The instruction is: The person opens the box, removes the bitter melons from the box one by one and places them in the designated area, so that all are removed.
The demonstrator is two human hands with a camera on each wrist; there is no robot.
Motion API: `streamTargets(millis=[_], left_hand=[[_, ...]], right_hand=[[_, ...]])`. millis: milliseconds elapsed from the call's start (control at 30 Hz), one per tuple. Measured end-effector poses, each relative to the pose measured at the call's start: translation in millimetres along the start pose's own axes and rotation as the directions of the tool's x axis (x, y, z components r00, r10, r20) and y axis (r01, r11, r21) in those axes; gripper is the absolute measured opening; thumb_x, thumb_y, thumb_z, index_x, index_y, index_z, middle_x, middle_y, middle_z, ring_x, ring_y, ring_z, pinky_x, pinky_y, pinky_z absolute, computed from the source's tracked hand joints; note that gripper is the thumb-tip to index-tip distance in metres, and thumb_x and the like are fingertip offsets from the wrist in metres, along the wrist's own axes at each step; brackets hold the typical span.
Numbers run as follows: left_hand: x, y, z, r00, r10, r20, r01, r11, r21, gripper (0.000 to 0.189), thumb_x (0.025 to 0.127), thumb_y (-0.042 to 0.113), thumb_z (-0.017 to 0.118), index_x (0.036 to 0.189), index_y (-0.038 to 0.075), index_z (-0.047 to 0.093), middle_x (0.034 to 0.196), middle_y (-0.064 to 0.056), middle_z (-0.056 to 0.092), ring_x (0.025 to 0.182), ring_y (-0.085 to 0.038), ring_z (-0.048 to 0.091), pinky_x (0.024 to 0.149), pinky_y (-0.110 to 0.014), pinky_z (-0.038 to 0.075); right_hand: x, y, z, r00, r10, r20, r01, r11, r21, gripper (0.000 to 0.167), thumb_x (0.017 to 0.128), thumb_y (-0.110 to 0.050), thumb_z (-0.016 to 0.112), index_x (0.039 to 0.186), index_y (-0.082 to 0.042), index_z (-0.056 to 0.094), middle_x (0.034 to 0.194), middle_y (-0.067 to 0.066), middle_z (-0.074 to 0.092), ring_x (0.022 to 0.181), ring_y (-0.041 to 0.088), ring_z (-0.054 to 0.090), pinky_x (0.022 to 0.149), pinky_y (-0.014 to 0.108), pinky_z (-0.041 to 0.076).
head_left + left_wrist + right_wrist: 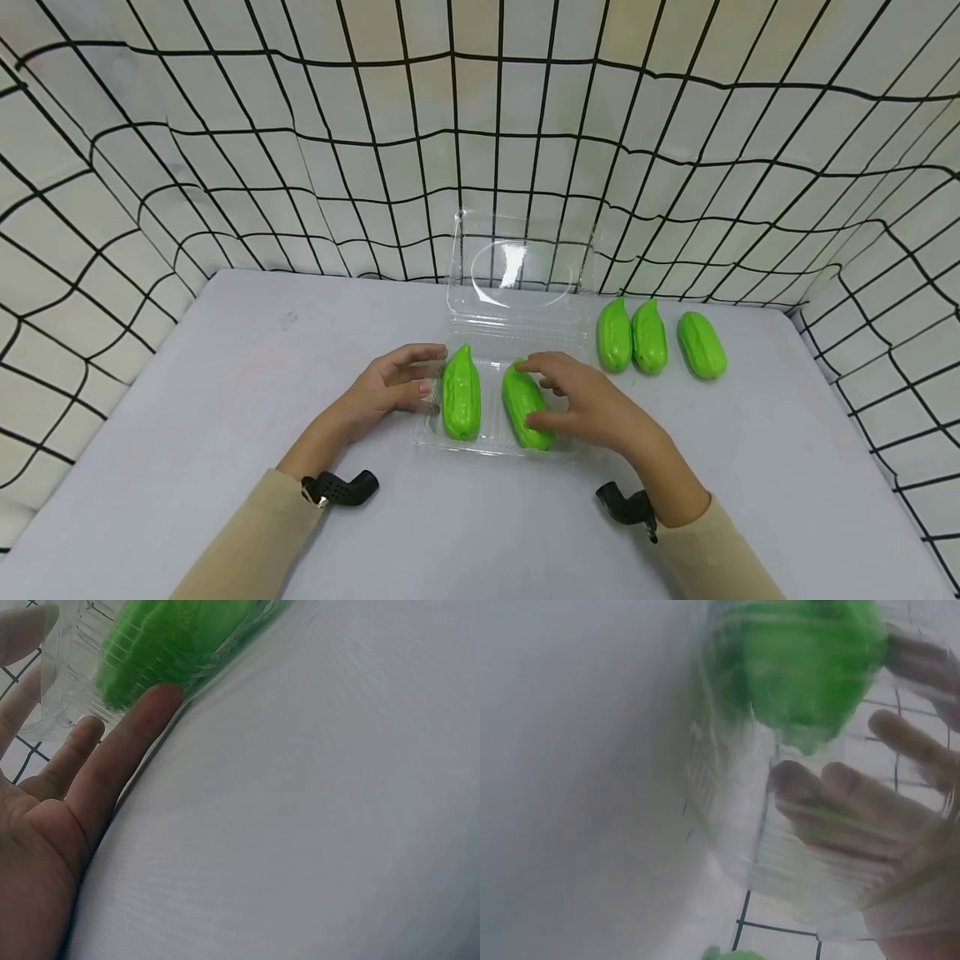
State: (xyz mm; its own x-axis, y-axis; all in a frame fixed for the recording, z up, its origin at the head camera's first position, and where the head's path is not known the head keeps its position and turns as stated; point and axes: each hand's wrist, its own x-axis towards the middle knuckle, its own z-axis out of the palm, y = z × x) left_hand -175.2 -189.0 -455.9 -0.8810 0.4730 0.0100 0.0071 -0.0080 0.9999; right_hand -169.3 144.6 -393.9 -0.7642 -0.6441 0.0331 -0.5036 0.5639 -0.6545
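Note:
A clear plastic clamshell box (491, 429) lies with its lid (517, 267) raised at the back. Inside, one bright green toy gourd (461, 393) with a pointed tip occupies the left part. A second green gourd (517, 396) sits slightly slanted to its right. My right hand (592, 404) holds this second gourd, thumb on its lower part and a forefinger by its top end; the other fingers stay off it in the right wrist view. At the box's left wall, my left hand (386, 387) has its fingers extended, a fingertip (163, 696) touching the clear plastic.
Three more green gourds stand in a row right of the box: two side by side, one (615, 335) and another (649, 337), and a third (702, 345) slightly apart. White walls with black grid netting (498, 133) enclose the white table (247, 358) behind and on both sides.

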Motion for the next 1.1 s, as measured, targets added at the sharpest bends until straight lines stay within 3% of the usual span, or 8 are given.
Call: streamTargets(millis=[167,433,633,800,1100], left_hand=[[-0.4,0.5,0.7,1.0,0.007,-0.004,-0.007,1.0,0.01,0.056,0.094,0.009,0.063,0.148,0.01,0.045,0.155,-0.013,0.039,0.141,-0.038,0.04,0.088,-0.047,0.06],[0.2,1.0,0.9,1.0,0.0,-0.002,0.0,1.0,-0.002,0.057,0.094,0.009,0.064,0.148,0.009,0.044,0.156,-0.013,0.038,0.142,-0.039,0.039,0.089,-0.047,0.06],[0.5,2.0,0.2,1.0,-0.004,-0.002,0.004,1.0,0.014,0.056,0.095,0.01,0.063,0.148,0.011,0.044,0.156,-0.013,0.038,0.142,-0.038,0.038,0.088,-0.047,0.06],[2.3,4.7,-1.8,1.0,0.012,-0.004,-0.012,1.0,0.012,0.053,0.098,0.012,0.061,0.148,0.01,0.044,0.156,-0.014,0.037,0.142,-0.039,0.038,0.088,-0.048,0.06],[-0.7,2.2,1.2,0.998,-0.044,-0.033,0.045,0.999,0.03,0.053,0.097,0.014,0.064,0.147,0.013,0.045,0.155,-0.013,0.038,0.14,-0.039,0.042,0.087,-0.047,0.06]], right_hand=[[2.4,-5,6,0.999,0.027,0.041,-0.029,0.999,0.038,0.059,0.086,-0.024,0.08,0.139,-0.016,0.056,0.152,0.008,0.044,0.119,0.026,0.063,0.094,0.035,0.058],[1.9,-11,11,0.998,0.02,0.067,-0.019,1.0,-0.019,0.053,0.087,-0.026,0.078,0.136,-0.019,0.061,0.151,0.011,0.046,0.119,0.025,0.061,0.09,0.037,0.059],[1.9,-11,11,0.996,-0.031,0.081,0.032,0.999,-0.012,0.046,0.09,-0.023,0.075,0.135,-0.022,0.062,0.145,0.003,0.054,0.131,0.022,0.053,0.099,0.041,0.054],[4.8,-11,11,0.995,-0.073,0.074,0.075,0.997,-0.024,0.042,0.091,-0.023,0.072,0.132,-0.025,0.065,0.144,0.005,0.055,0.136,0.023,0.049,0.104,0.044,0.05],[6.9,-3,18,0.995,-0.094,0.03,0.093,0.995,0.046,0.041,0.088,-0.021,0.075,0.128,-0.029,0.067,0.145,0.001,0.054,0.129,0.019,0.053,0.082,0.029,0.057]])
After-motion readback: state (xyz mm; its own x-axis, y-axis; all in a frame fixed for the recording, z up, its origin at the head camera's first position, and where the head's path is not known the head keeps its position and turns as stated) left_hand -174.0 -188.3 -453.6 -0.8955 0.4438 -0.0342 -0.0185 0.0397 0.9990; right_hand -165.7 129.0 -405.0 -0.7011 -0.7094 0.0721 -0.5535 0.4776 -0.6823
